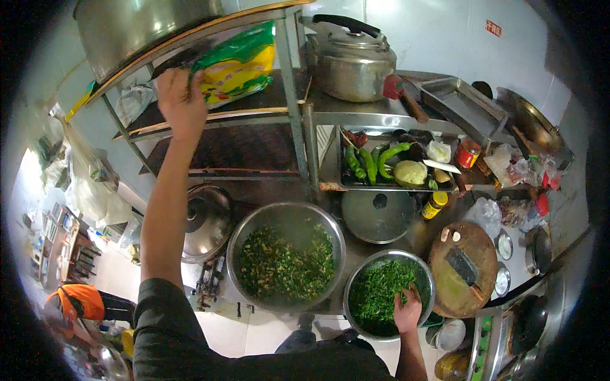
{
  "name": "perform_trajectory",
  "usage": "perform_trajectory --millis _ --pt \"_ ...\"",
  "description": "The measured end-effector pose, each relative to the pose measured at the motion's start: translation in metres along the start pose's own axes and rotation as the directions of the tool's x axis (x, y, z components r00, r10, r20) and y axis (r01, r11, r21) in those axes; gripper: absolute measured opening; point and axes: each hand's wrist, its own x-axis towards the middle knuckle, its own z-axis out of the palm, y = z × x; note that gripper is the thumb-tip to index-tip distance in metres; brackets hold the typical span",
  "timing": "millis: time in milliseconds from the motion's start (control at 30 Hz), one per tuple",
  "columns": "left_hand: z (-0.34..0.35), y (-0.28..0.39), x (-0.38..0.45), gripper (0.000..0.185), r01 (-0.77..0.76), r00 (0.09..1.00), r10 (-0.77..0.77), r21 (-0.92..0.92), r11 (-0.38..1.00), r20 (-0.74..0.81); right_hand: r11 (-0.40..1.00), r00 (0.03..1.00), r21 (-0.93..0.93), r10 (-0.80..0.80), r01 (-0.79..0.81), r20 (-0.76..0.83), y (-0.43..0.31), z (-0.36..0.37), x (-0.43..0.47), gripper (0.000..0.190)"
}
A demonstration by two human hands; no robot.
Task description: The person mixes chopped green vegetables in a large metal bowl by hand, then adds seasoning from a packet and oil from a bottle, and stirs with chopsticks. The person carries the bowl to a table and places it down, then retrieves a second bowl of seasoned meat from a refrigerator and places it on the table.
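Note:
My left hand (181, 97) is raised to the upper level of a metal shelf rack (290, 76), its fingers curled at the left edge of a green and yellow plastic bag (238, 66). The hand is blurred, so I cannot tell if it grips the bag. My right hand (408, 308) hangs over the near right side of a steel bowl (347, 305), fingers apart at the chopped greens (381, 290) inside. Left of it stands a larger steel bowl (231, 266) holding a chopped green and pale mixture (286, 262).
A round wooden chopping board (441, 276) carries a cleaver (462, 266). Behind lies a tray of green peppers (367, 164), below a shelf with a steel kettle (355, 66). A lidded pan (207, 221) stands at left. Another person in an orange vest (83, 302) is at far left.

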Motion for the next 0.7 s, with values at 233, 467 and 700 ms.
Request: perform_trajectory --millis 233,467,700 --pt "-0.071 0.071 0.043 0.015 0.102 0.995 -0.1 -0.104 0.989 0.023 0.859 0.968 0.503 -0.036 -0.097 0.248 -0.097 -0.022 0.055 0.06" --pt "-0.147 0.185 -0.01 0.015 0.697 0.705 -0.685 -0.356 0.623 0.181 0.171 0.836 0.878 -0.271 -0.446 0.477 -0.191 0.028 0.057 0.074" --pt "-0.176 0.227 -0.109 0.018 0.967 0.233 -0.746 -0.233 0.106 0.624 -0.269 0.639 0.646 0.124 -0.715 0.759 -0.15 0.035 0.05 0.049"
